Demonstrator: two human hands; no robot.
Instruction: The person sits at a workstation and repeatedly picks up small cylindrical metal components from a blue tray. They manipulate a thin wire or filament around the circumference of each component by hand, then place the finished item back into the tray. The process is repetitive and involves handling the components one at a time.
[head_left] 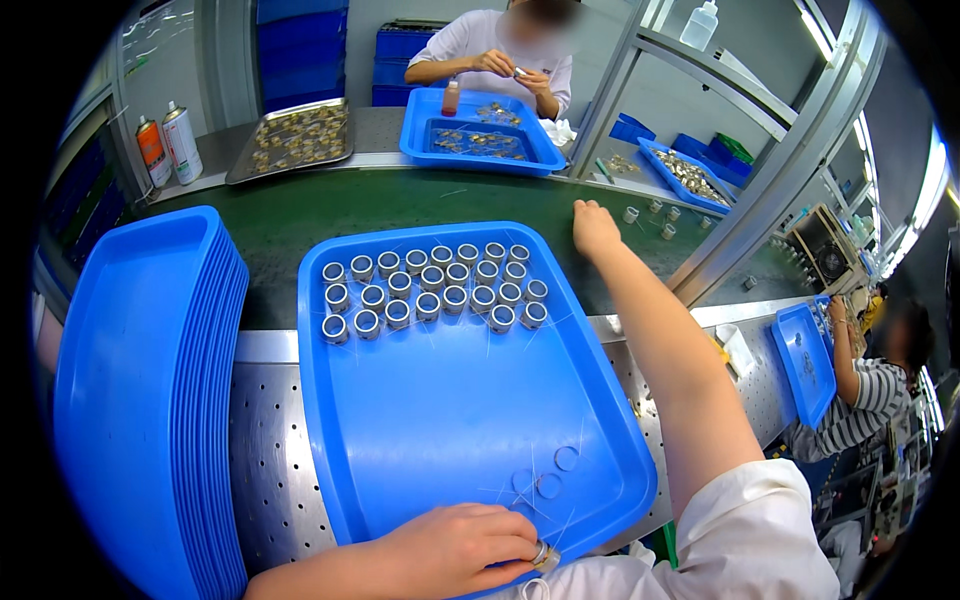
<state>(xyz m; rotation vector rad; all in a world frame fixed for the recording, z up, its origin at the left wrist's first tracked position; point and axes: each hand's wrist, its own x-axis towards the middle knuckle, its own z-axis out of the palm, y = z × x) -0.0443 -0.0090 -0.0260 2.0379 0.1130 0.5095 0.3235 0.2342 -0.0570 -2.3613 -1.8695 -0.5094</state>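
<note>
A large blue tray lies before me, with several small metal cylinders standing in rows at its far end. Fine clear strands stick out among them. Over the tray's near edge, my left hand is closed around a small metal cylinder, most of which its fingers hide. Beside it, thin translucent rings and loose strands lie on the tray floor. My right arm stretches far forward, and my right hand is over the green belt with its fingers curled. Whatever it may hold is hidden.
A stack of blue trays stands at my left. Small cylinders stand on the green belt right of my hand. Across it are a metal tray, a blue tray and a person working. A metal post rises at right.
</note>
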